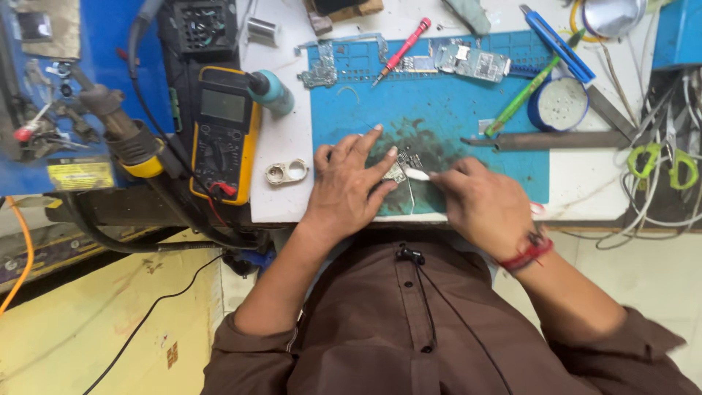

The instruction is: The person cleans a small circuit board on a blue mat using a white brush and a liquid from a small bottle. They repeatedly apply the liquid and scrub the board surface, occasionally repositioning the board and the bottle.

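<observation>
My left hand (349, 183) lies flat on the blue work mat (453, 117), its fingers pressing down on a small circuit board (398, 170) near the mat's front edge. My right hand (479, 205) grips a small white tool (417, 174) whose tip touches the board. Most of the tool is hidden inside the fist. A red thread band circles my right wrist.
A yellow multimeter (223, 132) and a teal-handled iron (270, 89) sit to the left. A metal ring part (287, 172) lies nearby. At the mat's back lie a red screwdriver (401, 51), another board (472, 60), a green tool (521, 99), a blue cutter (557, 44) and a round tin (559, 104).
</observation>
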